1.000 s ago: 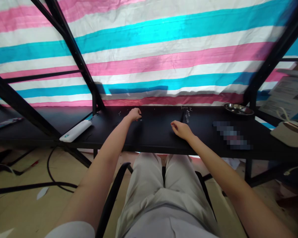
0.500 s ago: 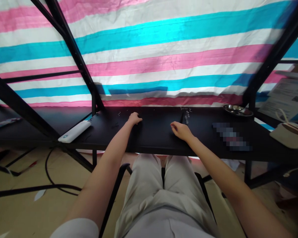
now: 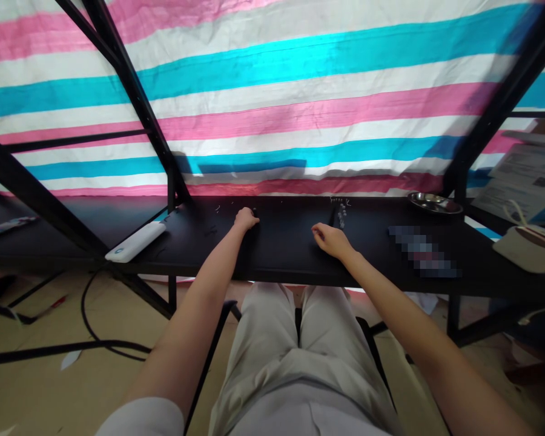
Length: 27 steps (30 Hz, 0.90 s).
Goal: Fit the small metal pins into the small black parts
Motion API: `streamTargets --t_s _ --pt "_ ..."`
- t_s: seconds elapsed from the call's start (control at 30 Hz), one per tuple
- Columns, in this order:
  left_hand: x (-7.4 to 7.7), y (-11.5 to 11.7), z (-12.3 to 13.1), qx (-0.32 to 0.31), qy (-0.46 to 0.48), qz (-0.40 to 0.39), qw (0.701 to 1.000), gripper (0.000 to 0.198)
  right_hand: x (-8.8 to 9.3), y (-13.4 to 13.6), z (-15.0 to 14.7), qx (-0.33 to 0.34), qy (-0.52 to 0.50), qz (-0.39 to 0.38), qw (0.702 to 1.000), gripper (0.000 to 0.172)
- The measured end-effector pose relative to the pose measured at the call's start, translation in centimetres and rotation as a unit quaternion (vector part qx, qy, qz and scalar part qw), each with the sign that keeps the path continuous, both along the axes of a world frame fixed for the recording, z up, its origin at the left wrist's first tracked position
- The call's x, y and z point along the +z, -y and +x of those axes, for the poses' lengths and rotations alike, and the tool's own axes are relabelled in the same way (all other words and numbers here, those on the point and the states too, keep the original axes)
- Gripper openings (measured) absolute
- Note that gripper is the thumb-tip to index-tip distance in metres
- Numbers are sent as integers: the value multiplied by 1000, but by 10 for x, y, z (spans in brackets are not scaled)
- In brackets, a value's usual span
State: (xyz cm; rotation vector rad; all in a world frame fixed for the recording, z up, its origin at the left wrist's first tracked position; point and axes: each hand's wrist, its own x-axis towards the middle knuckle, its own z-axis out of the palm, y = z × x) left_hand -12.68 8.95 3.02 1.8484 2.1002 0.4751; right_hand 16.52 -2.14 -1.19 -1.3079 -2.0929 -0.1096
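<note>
My left hand [image 3: 246, 219] rests at the middle left of the black tabletop [image 3: 281, 248], its fingers curled round a small black object [image 3: 255, 212] whose kind I cannot make out. My right hand [image 3: 331, 238] is further right, near the front edge, with fingers bent in and tips together; anything between them is too small to see. Just beyond it lie a thin dark stick-like thing [image 3: 333, 214] and a column of small clear or whitish pieces [image 3: 342, 215]. A row of tiny white bits [image 3: 338, 200] runs along the back.
At the left lies a long white case [image 3: 137, 241]. A shiny metal dish [image 3: 435, 203] sits at the back right, a blurred-out flat item [image 3: 422, 251] before it. A beige pouch [image 3: 529, 247] is at the right end. Black frame posts [image 3: 138, 100] slant up before a striped sheet [image 3: 300, 115].
My left hand has shifted very slightly, its fingers closer round the small black object. My right hand keeps its place and pose.
</note>
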Motion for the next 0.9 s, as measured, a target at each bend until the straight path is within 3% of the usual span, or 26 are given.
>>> streamTargets --t_s 0.17,0.37,0.43,0.53,0.63,0.7,0.77,0.9 --pt "8 2 2 5 -4 -42 999 27 2 1 0 5 -13 -2 1000 22" --pt "32 16 3 -20 -61 -108 992 26 2 1 2 7 -43 -4 999 22" --pt "40 26 4 -56 -83 -120 988 26 2 1 3 6 -52 3 999 22" --pt "45 45 13 -163 -71 -108 978 28 3 2 2 6 -55 7 998 22" --pt "39 63 33 -270 -6 -47 962 26 4 3 2 14 -52 0 999 21" --pt "30 74 51 -306 13 52 951 23 5 4 1 22 -53 -4 998 20" --pt "19 82 72 -325 16 143 935 23 5 5 2 28 -57 -2 998 20" --pt "2 95 116 -319 36 180 930 31 9 9 6 -8 -97 39 995 24"
